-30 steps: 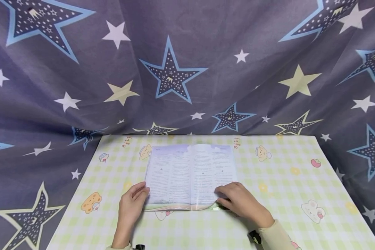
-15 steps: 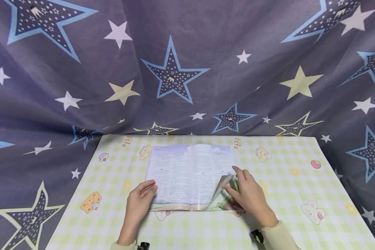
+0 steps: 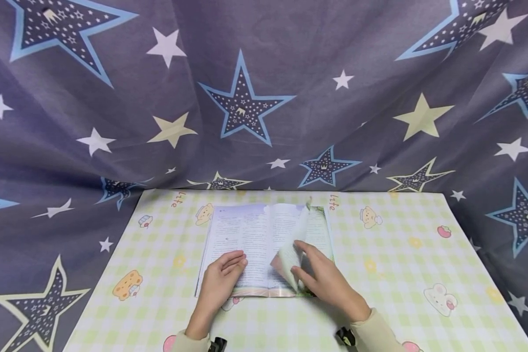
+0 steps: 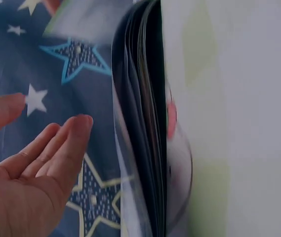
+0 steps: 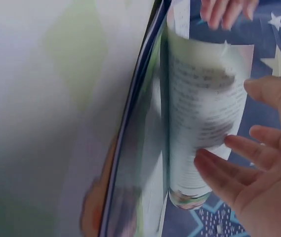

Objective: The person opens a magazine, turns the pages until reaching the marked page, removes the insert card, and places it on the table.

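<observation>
A book (image 3: 246, 239) lies spread open with printed text on both sides. One page (image 3: 298, 239) stands lifted off the right half and curves toward the left. My right hand (image 3: 325, 278) is against the raised page; its extended fingers touch the printed side in the right wrist view, where the page (image 5: 204, 113) is strongly bowed. My left hand (image 3: 222, 278) is over the lower part of the left page, fingers loosely bent with nothing between them. In the left wrist view, the left hand (image 4: 41, 168) appears beside the book's edge (image 4: 140, 123), thumb apart from the fingers.
The table's checked green and white cloth (image 3: 400, 274) carries printed cartoon figures. Behind the table hangs a dark curtain (image 3: 290, 98) with stars. Dark wrist devices (image 3: 345, 336) sit at both sleeves.
My right hand first lifted the page's lower right corner, then moved left with the page, which now stands up. My left hand has shifted right, onto the left page.
</observation>
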Action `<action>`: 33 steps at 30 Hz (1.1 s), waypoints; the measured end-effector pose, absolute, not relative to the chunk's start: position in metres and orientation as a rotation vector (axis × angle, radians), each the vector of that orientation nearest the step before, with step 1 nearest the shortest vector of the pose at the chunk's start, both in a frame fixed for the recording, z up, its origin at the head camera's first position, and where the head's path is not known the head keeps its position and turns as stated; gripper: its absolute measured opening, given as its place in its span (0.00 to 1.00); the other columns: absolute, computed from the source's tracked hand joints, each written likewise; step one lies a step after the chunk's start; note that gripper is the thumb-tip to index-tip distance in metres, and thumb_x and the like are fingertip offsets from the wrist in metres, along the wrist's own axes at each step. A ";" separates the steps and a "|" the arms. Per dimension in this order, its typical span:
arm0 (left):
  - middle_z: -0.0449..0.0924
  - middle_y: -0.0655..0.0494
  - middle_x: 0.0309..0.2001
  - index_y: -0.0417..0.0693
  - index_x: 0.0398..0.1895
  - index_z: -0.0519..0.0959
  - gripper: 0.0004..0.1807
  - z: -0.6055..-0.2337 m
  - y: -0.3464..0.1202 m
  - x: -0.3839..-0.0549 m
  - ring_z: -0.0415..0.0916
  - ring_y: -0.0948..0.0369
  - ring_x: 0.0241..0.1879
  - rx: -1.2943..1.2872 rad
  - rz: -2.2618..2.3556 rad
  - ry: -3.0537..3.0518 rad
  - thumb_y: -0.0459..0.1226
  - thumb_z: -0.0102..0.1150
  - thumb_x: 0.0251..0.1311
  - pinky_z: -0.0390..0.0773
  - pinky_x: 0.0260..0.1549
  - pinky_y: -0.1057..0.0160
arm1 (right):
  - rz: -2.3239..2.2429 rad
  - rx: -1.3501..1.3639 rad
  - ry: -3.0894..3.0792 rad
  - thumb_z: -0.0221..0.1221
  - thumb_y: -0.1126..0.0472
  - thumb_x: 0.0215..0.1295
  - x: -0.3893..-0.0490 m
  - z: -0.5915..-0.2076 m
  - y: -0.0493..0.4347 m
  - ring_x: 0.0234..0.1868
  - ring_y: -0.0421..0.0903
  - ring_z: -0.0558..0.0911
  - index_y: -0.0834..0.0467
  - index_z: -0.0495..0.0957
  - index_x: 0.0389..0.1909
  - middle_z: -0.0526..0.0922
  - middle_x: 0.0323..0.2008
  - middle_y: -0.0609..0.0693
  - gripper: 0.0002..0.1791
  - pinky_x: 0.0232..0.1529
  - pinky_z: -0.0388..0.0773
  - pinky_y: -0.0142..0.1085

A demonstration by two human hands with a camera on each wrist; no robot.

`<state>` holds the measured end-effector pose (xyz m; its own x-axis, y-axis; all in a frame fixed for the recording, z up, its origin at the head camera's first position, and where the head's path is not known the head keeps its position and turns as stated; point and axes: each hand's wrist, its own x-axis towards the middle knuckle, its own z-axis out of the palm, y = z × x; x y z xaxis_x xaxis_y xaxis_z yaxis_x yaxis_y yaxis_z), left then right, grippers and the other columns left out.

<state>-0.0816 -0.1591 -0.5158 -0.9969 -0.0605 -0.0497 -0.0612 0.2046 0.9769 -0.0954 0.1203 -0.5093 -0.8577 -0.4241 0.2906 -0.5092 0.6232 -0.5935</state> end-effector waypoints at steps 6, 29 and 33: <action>0.84 0.45 0.50 0.35 0.59 0.78 0.26 -0.517 -0.142 -0.081 0.84 0.55 0.49 0.044 2.036 2.297 0.43 0.68 0.64 0.81 0.48 0.66 | 1.087 0.916 -2.675 0.62 0.53 0.71 -0.093 -0.510 0.105 0.69 0.48 0.69 0.59 0.65 0.72 0.70 0.69 0.52 0.33 0.68 0.67 0.45; 0.88 0.53 0.36 0.41 0.52 0.83 0.17 -0.522 -0.160 -0.075 0.86 0.60 0.36 -0.147 1.904 2.432 0.33 0.70 0.59 0.83 0.31 0.69 | 1.183 0.823 -2.795 0.62 0.52 0.71 -0.091 -0.511 0.104 0.70 0.50 0.67 0.58 0.57 0.76 0.66 0.71 0.55 0.38 0.67 0.68 0.47; 0.88 0.52 0.36 0.43 0.53 0.83 0.17 -0.520 -0.189 -0.071 0.86 0.60 0.37 -0.327 1.863 2.521 0.33 0.69 0.61 0.81 0.37 0.71 | 1.005 0.957 -2.894 0.67 0.50 0.65 -0.093 -0.516 0.109 0.72 0.56 0.64 0.59 0.62 0.73 0.65 0.71 0.58 0.41 0.70 0.63 0.51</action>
<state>-0.0714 -0.1888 -0.5205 -0.9784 -0.1723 -0.1145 -0.1601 0.2800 0.9466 -0.0933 0.1085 -0.5159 -0.8201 -0.5583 0.1251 -0.5158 0.6268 -0.5841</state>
